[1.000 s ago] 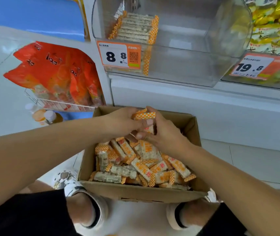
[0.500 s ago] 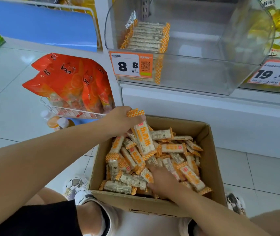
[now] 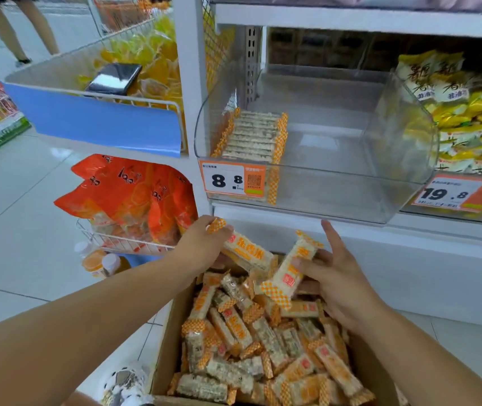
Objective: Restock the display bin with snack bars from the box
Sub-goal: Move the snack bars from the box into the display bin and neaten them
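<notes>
Here, the head view looks down on a cardboard box (image 3: 165, 356) standing on the floor below a white shelf, heaped with loose snack bars (image 3: 263, 341) in orange-checked wrappers. The left hand (image 3: 201, 249) is above the box's far left corner, fingers curled round one bar (image 3: 247, 254) that lies slanted, its near end pointing toward the right hand. The right hand (image 3: 332, 278) is above the far right part of the box, thumb and fingers pinching a second bar (image 3: 288, 272) held steeply tilted, the forefinger pointing up. The two held bars nearly meet at their lower ends; the hands themselves are apart. Above them, the clear display bin (image 3: 403, 142) sits on the shelf with its open top toward the viewer. A single neat row of bars (image 3: 253, 134) lies against its left wall; the remainder of its floor is bare to the right wall. A price tag (image 3: 232, 180) reading 8.8 is on the bin's front lip, at left.
</notes>
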